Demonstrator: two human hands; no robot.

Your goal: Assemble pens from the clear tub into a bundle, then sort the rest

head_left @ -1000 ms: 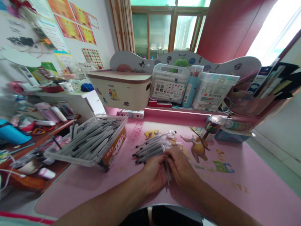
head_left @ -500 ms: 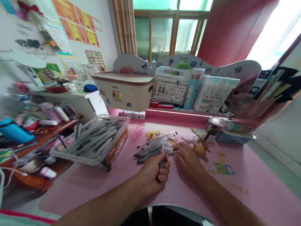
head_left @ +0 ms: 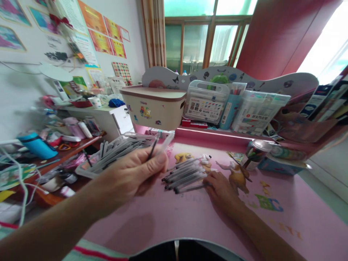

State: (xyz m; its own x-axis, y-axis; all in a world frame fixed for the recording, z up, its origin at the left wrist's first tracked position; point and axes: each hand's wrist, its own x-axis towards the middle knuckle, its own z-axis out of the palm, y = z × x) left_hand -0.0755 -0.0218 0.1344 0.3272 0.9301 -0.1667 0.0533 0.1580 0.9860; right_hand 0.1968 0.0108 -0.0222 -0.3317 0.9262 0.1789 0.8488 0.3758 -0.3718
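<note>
Black-and-clear pens (head_left: 166, 142) sat in left hand (head_left: 140, 169), grip clamped, near tub (head_left: 83, 171) at tabletop (head_left: 187, 217) left edge; right hand (head_left: 221, 189) touched pen pile (head_left: 186, 175), couldn't tell grip.

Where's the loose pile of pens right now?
In the head view, just right of centre: the pile of pens lies on the pink desk, between the left hand and right hand.

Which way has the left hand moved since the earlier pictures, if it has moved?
Yes. The left hand has moved leftward, toward the pen box, whose right part it now hides from view.
</note>
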